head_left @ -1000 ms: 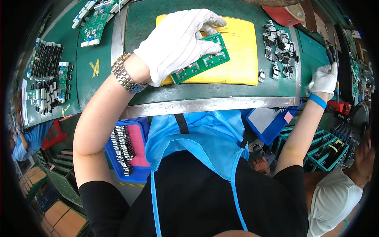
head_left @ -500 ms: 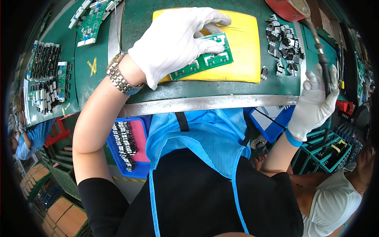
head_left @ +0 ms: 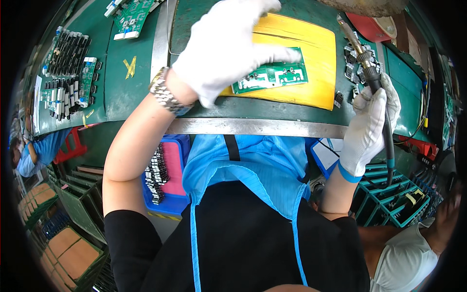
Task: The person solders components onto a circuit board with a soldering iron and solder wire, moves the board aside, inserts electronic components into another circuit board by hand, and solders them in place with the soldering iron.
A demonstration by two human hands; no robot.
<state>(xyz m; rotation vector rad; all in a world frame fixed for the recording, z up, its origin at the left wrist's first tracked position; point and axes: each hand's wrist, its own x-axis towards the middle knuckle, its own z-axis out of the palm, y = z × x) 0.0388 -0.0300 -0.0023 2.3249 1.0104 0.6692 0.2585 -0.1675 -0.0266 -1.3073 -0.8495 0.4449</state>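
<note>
A green circuit board (head_left: 277, 78) lies solder side up on a yellow pad (head_left: 311, 44). My left hand (head_left: 226, 48), in a white glove, reaches over the board's left part with thumb and fingers spread apart. Its thumb stretches across the board's upper edge; whether it touches cannot be told. My right hand (head_left: 372, 119), also gloved, grips a soldering iron (head_left: 372, 73) by its dark handle. The iron's tip points up and to the left, beyond the pad's right edge. Several small black components (head_left: 357, 65) lie behind the iron, partly hidden by it.
Stacked boards with black parts (head_left: 68, 53) stand at the left of the green bench; another board (head_left: 134, 19) lies at the back. A red round container (head_left: 379, 29) sits at the back right. Below the metal bench edge (head_left: 258, 127) is a blue tray (head_left: 170, 202) of components.
My left hand has let go of the board and its fingers have spread. My right hand has closed around the soldering iron and brought it left, its tip turned toward the pad.
</note>
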